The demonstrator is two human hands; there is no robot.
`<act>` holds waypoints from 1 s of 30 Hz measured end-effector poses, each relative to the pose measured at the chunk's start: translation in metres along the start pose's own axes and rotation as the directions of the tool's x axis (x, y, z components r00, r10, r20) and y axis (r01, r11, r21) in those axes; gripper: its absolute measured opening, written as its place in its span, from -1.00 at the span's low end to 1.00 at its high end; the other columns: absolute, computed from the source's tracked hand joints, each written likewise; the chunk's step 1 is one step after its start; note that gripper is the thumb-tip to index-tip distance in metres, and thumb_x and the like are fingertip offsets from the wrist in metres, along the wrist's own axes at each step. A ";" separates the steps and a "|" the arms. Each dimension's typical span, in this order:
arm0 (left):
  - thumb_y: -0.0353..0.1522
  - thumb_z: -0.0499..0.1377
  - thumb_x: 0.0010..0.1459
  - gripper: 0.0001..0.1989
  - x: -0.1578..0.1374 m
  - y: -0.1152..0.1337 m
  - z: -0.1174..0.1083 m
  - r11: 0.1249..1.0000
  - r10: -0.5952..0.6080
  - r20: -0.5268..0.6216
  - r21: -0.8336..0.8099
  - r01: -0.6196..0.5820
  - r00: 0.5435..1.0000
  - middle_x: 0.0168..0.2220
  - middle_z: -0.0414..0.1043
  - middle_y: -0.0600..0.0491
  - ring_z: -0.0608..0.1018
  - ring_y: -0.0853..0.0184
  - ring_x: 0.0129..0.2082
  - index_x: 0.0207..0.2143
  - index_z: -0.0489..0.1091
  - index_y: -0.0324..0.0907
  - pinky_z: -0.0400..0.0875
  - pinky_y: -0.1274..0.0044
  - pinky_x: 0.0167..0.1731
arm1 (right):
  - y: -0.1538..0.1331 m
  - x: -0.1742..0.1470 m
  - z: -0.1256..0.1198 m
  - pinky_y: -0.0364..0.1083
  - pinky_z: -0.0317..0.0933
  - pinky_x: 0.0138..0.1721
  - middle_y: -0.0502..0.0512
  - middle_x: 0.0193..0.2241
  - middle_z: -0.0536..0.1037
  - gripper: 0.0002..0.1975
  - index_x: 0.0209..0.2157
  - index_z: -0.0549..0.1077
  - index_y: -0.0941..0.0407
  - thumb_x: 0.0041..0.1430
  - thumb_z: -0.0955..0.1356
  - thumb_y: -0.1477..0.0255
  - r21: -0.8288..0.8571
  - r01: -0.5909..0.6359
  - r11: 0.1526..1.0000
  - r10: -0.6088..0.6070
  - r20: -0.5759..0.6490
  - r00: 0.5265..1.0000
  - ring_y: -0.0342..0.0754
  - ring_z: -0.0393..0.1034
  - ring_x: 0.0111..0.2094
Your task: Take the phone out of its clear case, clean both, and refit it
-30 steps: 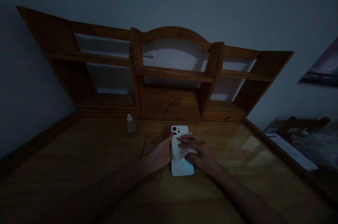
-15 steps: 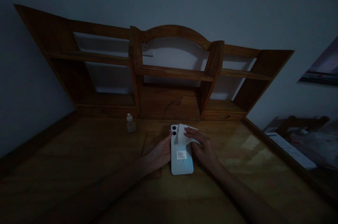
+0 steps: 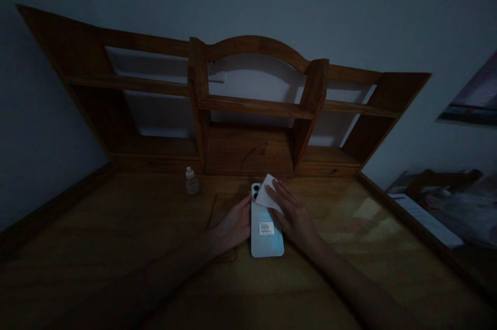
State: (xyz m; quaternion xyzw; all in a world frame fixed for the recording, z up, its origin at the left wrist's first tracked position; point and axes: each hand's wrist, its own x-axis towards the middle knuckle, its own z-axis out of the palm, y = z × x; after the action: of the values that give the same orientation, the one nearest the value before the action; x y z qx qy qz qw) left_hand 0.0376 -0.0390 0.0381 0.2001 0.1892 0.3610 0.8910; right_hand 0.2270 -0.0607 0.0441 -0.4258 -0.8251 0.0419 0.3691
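A pale phone [image 3: 266, 244] lies back up on the wooden desk, with a small printed label [image 3: 266, 228] on its back. My left hand [image 3: 235, 224] grips its left edge, fingers against the side near the camera lenses. In my right hand [image 3: 295, 218] is a folded white wipe [image 3: 267, 195], pressed under the fingers over the upper part of the phone. The wipe partly covers the lens area and the top right corner. Whether it is paper or cloth, I cannot tell.
A small clear bottle [image 3: 191, 183] with a white cap stands left of the phone. Along the back of the desk [image 3: 163, 205] rises a wooden shelf unit [image 3: 254, 109]. White papers [image 3: 427, 219] and a plastic bag [image 3: 466, 211] lie beyond the right edge. The light is dim.
My right hand has turned the wipe and shifted it slightly left and up, partly over the lenses. The phone and my left hand stay almost where they were.
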 end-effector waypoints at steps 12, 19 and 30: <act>-0.24 -0.01 0.36 -0.65 0.004 -0.002 -0.010 0.999 0.001 0.111 -0.042 0.003 0.994 -0.15 0.41 -0.12 0.49 0.19 -0.15 0.03 0.30 -0.29 0.32 0.42 -0.05 | -0.002 0.002 -0.003 0.15 0.16 0.21 0.17 0.20 0.33 -0.65 0.09 0.42 0.08 0.31 0.25 0.43 -0.096 -0.093 0.991 0.082 -0.108 0.991 0.09 0.23 0.20; -0.21 0.01 0.35 -0.63 0.003 -0.001 -0.006 1.000 0.003 0.045 0.019 -0.004 0.999 -0.14 0.42 -0.12 0.47 0.20 -0.11 0.03 0.31 -0.30 0.33 0.45 -0.05 | 0.003 -0.002 0.000 0.15 0.24 0.13 0.13 0.12 0.43 -0.62 0.15 0.34 0.01 0.33 0.21 0.42 -0.041 -0.161 0.986 0.155 -0.123 0.980 0.11 0.37 0.09; -0.19 -0.03 0.37 -0.60 0.003 -0.001 -0.007 0.999 0.002 0.027 0.039 -0.003 1.000 -0.09 0.41 -0.15 0.46 0.17 -0.05 0.03 0.31 -0.33 0.30 0.41 0.01 | 0.006 -0.004 0.001 0.10 0.19 0.18 0.11 0.22 0.31 -0.50 0.23 0.21 0.00 0.29 0.17 0.57 0.044 -0.134 0.990 0.136 -0.047 0.990 0.02 0.26 0.19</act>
State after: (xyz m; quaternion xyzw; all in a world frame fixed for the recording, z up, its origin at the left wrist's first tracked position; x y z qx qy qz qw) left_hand 0.0371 -0.0360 0.0312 0.2227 0.1838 0.3555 0.8890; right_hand 0.2318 -0.0594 0.0390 -0.4737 -0.7840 0.0732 0.3945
